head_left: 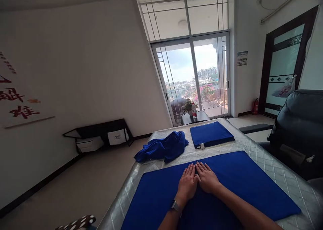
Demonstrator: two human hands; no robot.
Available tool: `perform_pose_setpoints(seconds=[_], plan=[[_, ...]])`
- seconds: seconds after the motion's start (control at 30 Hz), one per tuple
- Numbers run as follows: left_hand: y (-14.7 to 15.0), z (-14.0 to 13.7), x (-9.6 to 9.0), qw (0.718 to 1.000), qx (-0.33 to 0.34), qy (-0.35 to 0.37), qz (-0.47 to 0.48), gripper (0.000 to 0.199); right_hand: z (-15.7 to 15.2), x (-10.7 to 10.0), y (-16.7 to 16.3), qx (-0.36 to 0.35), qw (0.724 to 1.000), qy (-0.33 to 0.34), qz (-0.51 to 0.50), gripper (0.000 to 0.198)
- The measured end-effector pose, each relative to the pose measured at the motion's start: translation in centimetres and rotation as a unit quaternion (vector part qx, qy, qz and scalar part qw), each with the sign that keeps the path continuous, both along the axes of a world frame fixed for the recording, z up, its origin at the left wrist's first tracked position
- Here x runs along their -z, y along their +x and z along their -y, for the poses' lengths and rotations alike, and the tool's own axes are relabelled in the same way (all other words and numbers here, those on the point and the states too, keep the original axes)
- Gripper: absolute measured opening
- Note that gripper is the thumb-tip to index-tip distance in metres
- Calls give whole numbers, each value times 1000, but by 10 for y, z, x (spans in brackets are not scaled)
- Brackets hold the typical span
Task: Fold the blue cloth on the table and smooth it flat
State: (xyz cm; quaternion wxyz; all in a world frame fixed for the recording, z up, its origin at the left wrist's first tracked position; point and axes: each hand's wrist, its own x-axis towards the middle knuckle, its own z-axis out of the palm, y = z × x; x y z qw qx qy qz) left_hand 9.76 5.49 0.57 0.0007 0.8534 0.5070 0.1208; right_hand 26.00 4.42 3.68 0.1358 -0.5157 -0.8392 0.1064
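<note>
A blue cloth [242, 179] lies spread out and mostly smooth in front of me. My left hand [187, 182], with a watch [176, 206] on its wrist, rests flat on it near the far edge. Beside it my right hand [207, 178] also presses flat on the cloth, fingers stretched forward. The thumbs meet between the two hands. Beyond them sits a neatly folded stack of blue cloth [212, 133] with a white tag [201, 146]. To its left is a crumpled blue cloth [164, 146].
The cloths lie on a table with a silvery quilted cover [280, 176]. A black armchair [297, 129] stands at the right. Behind the table are a small dark table [202, 117] with a water bottle [194, 111], and a sliding glass door [194, 78]. A black rack [101, 134] stands against the left wall.
</note>
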Motion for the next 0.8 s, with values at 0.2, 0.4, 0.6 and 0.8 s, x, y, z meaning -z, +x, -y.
perform_pose_setpoints(seconds=[0.2,0.4,0.6,0.8], plan=[[-33,4,-14,996,-79,-41,-19,60,-10,3,34,49,998,-5,24,71],[-160,7,-14,972,-233,-40,-4,60,-35,19,153,171,983,23,69,69],[-247,8,7,954,-299,-27,16,63,-49,36,249,288,953,18,96,73],[-255,0,23,950,-311,-17,18,64,-59,50,256,284,950,35,122,73]])
